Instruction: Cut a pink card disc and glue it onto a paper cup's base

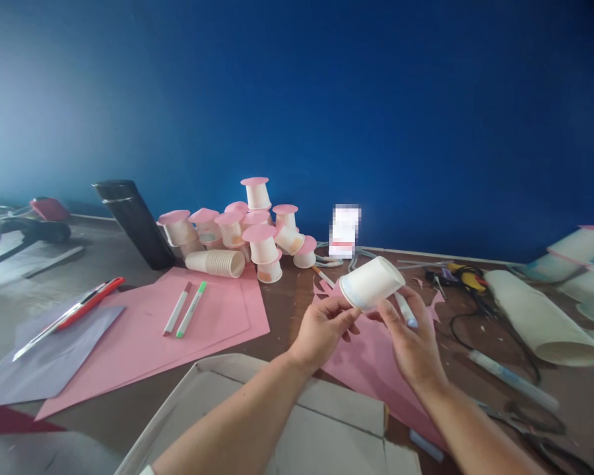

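Note:
A white paper cup [373, 284] is tilted on its side in the air, its base end towards the upper right. My left hand [324, 330] pinches its rim end from the left between thumb and fingers. Under the cup's other end, my right hand [413, 343] is closed, with the thumb close against the cup. A white marker pen [404, 310] with a blue end sits between the fingers of that hand. Below both hands lies a pink paper sheet [361, 359] with cut edges.
Paper cups with pink discs [260, 244] stand stacked by the wall, beside nested cups [215, 262]. On the left are a black bottle [133, 224], two markers [191, 309], pink sheets [143, 343] and a red cutter [74, 313]. Rightward lie a paper roll [539, 316], cables and scissors [525, 422].

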`<state>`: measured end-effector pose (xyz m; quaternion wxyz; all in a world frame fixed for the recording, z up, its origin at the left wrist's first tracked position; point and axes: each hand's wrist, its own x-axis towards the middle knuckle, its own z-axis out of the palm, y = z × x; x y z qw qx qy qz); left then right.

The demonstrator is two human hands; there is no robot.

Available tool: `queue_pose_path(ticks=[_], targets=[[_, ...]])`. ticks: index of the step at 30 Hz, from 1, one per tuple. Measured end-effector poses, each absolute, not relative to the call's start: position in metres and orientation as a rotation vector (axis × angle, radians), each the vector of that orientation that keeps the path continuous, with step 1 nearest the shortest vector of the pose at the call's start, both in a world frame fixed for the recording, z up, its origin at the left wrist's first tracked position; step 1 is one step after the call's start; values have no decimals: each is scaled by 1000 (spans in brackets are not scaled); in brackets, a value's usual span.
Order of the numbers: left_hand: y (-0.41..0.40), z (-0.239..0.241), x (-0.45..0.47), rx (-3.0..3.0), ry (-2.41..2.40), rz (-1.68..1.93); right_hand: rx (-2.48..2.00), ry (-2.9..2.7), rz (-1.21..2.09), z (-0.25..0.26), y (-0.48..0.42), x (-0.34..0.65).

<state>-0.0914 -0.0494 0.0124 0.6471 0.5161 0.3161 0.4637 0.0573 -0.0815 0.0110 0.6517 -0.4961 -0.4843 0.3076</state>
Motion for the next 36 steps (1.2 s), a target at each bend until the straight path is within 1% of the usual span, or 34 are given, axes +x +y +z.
queue_pose_path(ticks=[7,10,14,17,20,23,27,31,34,36], targets=[[-53,17,-90,1221,704,966,-1125,-1143,570,15,-82,55],[-51,18,-93,1281,773,945,-1146,-1138,522,11,-81,59],[-42,19,-102,1243,961,1231,-1157,-1164,409,7,-81,62],[-39,28,-109,1335,917,1338,-1215,-1310,254,9,-82,58],[-43,41,-110,1582,830,1256,-1268,-1486,119,8,-83,53],[-48,50,-106,1734,827,1171,-1246,-1576,74,5,-82,53],[-48,53,-103,1767,841,1133,-1267,-1585,98,1,-81,59],[-35,56,-107,1681,880,1079,-1229,-1530,242,-2,-80,60],[-18,59,-110,1425,1097,1285,-1248,-1343,406,-9,-79,58],[-8,59,-110,1346,1159,1427,-1320,-1235,469,-16,-77,58]])
